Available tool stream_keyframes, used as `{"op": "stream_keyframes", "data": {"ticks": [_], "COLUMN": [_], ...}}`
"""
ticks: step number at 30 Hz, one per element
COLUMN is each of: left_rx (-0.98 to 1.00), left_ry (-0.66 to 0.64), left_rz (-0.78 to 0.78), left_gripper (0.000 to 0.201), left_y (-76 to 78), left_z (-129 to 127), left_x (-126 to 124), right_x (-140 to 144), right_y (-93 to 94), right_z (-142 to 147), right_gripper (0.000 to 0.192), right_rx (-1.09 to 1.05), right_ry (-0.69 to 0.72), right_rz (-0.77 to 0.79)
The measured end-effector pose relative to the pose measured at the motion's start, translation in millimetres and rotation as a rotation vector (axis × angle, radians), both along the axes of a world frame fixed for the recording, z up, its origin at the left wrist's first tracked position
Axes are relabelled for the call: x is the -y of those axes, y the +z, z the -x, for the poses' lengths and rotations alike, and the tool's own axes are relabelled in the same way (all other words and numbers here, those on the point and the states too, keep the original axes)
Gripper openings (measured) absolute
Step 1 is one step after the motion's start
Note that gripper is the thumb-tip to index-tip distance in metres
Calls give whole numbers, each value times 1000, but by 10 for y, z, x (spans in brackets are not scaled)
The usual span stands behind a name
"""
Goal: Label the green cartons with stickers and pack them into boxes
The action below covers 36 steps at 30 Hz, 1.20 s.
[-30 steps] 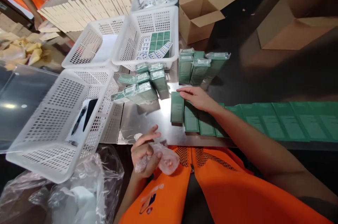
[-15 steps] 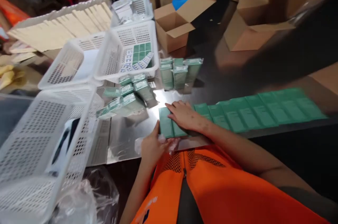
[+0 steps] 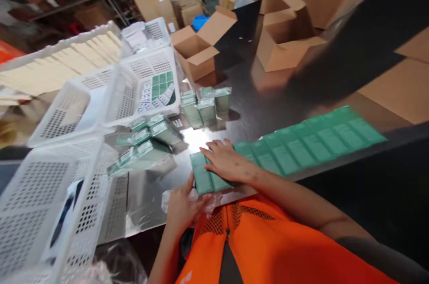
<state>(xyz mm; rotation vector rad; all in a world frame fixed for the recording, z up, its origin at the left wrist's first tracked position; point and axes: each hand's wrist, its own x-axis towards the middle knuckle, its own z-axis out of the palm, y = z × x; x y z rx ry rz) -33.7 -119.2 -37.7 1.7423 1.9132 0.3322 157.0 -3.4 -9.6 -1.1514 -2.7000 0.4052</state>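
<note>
A long row of flat green packets (image 3: 298,145) runs along the front edge of the metal table. My right hand (image 3: 226,161) lies flat over the packets at the row's left end, fingers spread. At that end my left hand (image 3: 184,203) has its index finger up against the outer packet's side and its thumb stretched toward the right. Crumpled clear plastic (image 3: 212,203) shows on both sides of the left hand; whether the fingers grip it is hidden. Beyond the hands, wrapped green bundles stand in one group (image 3: 206,107) and lean in another (image 3: 147,148).
White perforated baskets (image 3: 110,114) line the left, one holding green packets and printed strips. Open cardboard boxes (image 3: 201,58) stand at the back and right (image 3: 281,52). Pale upright sheets (image 3: 67,63) fill a holder at far left. Clear plastic bags (image 3: 117,261) hang low left.
The camera view has turned, so the table and baskets sit further left and lower. Both hands stay at the row's left end in nearly the same pose.
</note>
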Motion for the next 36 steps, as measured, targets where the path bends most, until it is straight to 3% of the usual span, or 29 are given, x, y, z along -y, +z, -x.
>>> {"op": "stream_keyframes", "data": {"ticks": [4, 9, 14, 17, 20, 21, 24, 28, 32, 36], "left_rx": [37, 85, 200, 305, 395, 399, 371, 388, 429, 591], "left_ry": [-39, -104, -76, 35, 247, 319, 523, 687, 720, 778], "left_rz": [130, 194, 159, 60, -156, -224, -344, -420, -442, -390], "left_gripper": [78, 85, 80, 66, 26, 25, 50, 61, 58, 58], "left_y": [73, 66, 63, 6, -80, -100, -107, -32, -10, -46], "left_z": [-205, -369, -301, -186, -21, 43, 232, 367, 340, 306], "left_x": [-49, -112, -119, -28, 121, 175, 327, 454, 509, 530], "right_x": [-161, -461, -761, -833, -759, -709, -553, -451, -458, -410], "right_y": [176, 442, 550, 601, 669, 691, 726, 650, 518, 471], "right_z": [-231, -396, -345, -261, -106, -27, 307, 915, 1379, 1339], "right_gripper": [49, 45, 42, 40, 37, 35, 34, 40, 35, 11], "right_rx": [-18, -111, -168, -193, -260, -282, -319, -319, -156, -63], "right_ry": [-19, -54, -34, 5, 116, 175, 374, 546, 498, 419], "right_rz": [-46, -214, -342, -389, -388, -365, -276, -265, -325, -246]}}
